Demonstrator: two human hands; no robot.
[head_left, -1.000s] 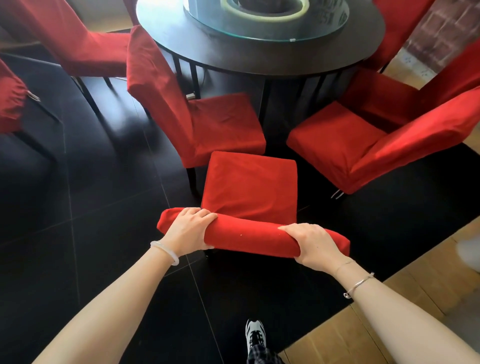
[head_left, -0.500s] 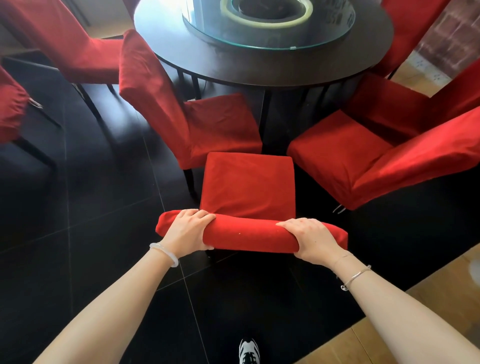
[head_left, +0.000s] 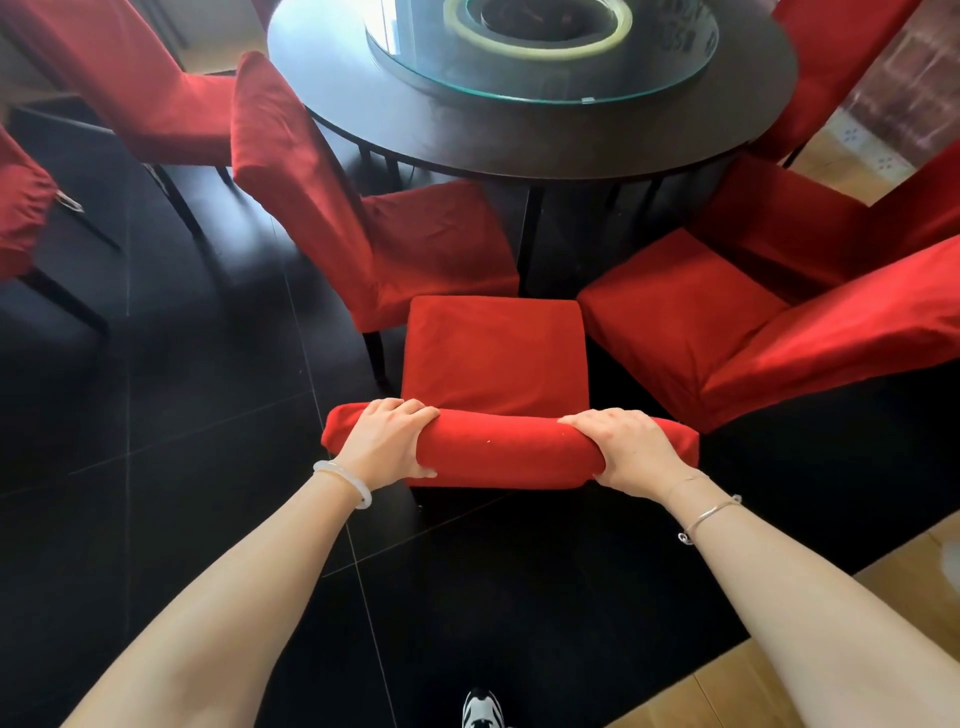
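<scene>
A chair in a red cloth cover (head_left: 496, 358) stands right in front of me, its seat pointing at the round dark table (head_left: 467, 130). My left hand (head_left: 387, 441) grips the left part of the chair's backrest top, fingers curled over it. My right hand (head_left: 626, 447) grips the right part of the same top edge. The chair's front edge sits between two other seats, close to the table's base.
More red-covered chairs ring the table: one at left (head_left: 363, 228), one at right (head_left: 727, 332), others further round. A glass turntable (head_left: 540, 62) lies on the table. The floor is black tile (head_left: 182, 415), with wood flooring (head_left: 779, 675) at lower right. My shoe (head_left: 480, 709) shows below.
The chair has moved forward toward the table with both hands holding its backrest. I have stepped closer; the table and side chairs sit nearer now.
</scene>
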